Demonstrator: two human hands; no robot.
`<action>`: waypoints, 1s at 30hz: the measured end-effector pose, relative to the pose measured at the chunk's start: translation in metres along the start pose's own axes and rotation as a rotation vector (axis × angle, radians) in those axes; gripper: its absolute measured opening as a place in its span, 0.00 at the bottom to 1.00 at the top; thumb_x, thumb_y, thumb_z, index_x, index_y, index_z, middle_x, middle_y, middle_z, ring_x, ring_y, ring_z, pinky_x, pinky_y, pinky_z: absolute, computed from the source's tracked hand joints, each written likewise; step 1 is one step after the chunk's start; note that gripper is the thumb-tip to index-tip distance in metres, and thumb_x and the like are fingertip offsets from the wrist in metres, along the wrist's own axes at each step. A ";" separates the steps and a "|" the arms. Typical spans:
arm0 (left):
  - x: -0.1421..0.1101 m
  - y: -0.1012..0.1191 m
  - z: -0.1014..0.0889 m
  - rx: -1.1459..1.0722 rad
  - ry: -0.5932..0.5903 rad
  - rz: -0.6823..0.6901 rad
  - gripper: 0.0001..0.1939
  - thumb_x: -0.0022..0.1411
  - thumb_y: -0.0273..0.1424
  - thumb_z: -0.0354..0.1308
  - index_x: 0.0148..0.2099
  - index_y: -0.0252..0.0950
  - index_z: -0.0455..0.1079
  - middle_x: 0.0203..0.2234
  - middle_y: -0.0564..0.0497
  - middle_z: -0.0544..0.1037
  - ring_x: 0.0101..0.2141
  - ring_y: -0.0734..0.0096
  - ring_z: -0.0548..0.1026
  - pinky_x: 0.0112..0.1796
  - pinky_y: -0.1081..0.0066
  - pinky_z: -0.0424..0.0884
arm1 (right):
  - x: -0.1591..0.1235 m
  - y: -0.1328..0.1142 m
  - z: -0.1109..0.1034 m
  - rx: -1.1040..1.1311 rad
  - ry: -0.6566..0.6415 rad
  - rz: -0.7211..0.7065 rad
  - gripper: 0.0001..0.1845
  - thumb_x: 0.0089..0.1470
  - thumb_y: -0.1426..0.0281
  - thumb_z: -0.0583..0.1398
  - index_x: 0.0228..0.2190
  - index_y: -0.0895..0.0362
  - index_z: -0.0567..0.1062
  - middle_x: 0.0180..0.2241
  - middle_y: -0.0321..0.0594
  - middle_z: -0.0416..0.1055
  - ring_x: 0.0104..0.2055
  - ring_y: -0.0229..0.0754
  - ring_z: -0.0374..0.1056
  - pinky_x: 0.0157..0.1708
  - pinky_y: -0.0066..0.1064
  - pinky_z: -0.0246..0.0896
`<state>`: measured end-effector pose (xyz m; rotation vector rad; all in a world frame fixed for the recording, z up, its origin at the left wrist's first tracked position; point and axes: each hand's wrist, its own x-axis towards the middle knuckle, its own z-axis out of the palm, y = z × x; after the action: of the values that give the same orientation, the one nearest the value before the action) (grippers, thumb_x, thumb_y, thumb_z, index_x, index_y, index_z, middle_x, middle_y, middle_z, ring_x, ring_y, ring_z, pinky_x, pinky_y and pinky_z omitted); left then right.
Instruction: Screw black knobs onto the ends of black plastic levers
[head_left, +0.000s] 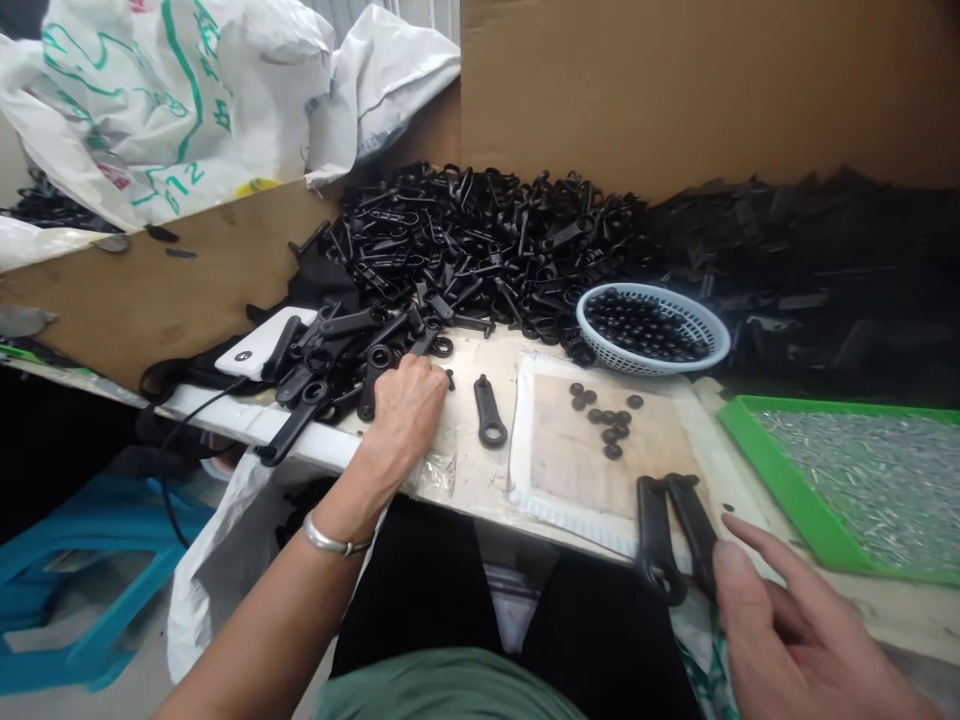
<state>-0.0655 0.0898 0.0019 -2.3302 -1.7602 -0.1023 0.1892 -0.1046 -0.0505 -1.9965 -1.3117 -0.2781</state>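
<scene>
Black plastic: one pair of levers [654, 525] overhangs the tabletop's [469, 480] front edge. Failure mode?

"Right hand [817, 635] nudges them, they could drop. Also, one careless brush over the pad [562, 460] could scatter the loose discs [608, 417]. I'd log both from my remote station."

"Positions?"

"Pair at 10 o'clock of the right hand, near its thumb. Lone lever [487, 405] at 3 o'clock of the left hand [411, 405], apart."

"Hand states?"

"Right: half spread, index outstretched; I cannot tell if it grips the nearer lever. Left: fingers curled beside the lever cluster [349, 322], tips hidden, hold unknown."
</scene>
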 end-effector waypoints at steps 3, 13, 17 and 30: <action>-0.002 0.001 -0.003 -0.033 0.032 -0.028 0.11 0.64 0.22 0.49 0.36 0.34 0.73 0.34 0.43 0.77 0.41 0.56 0.74 0.31 0.68 0.70 | 0.012 -0.025 -0.004 -0.177 0.106 -0.044 0.18 0.58 0.65 0.60 0.49 0.55 0.76 0.24 0.42 0.75 0.18 0.43 0.66 0.21 0.37 0.61; -0.028 -0.009 -0.024 -0.692 0.268 -0.116 0.22 0.62 0.35 0.57 0.58 0.45 0.68 0.30 0.56 0.74 0.24 0.75 0.69 0.30 0.75 0.66 | 0.051 -0.139 0.059 -0.101 -0.523 -0.644 0.24 0.57 0.81 0.55 0.55 0.55 0.67 0.57 0.48 0.64 0.51 0.51 0.64 0.45 0.43 0.69; -0.044 -0.014 -0.022 -0.919 0.231 -0.186 0.17 0.60 0.38 0.60 0.52 0.47 0.73 0.24 0.58 0.69 0.22 0.77 0.66 0.26 0.76 0.63 | 0.057 -0.149 0.069 -0.110 -0.626 -0.631 0.14 0.58 0.82 0.51 0.41 0.59 0.72 0.43 0.46 0.68 0.46 0.47 0.63 0.43 0.39 0.69; -0.055 0.011 -0.015 -1.112 0.103 -0.231 0.16 0.58 0.38 0.62 0.48 0.41 0.75 0.23 0.58 0.70 0.21 0.79 0.63 0.23 0.79 0.61 | 0.046 -0.121 0.053 0.073 -0.601 -0.649 0.12 0.57 0.82 0.54 0.40 0.56 0.70 0.41 0.41 0.66 0.43 0.42 0.63 0.44 0.35 0.66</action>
<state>-0.0699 0.0319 0.0045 -2.5855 -2.2283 -1.5530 0.0949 -0.0095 -0.0103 -1.5862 -2.3039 0.0927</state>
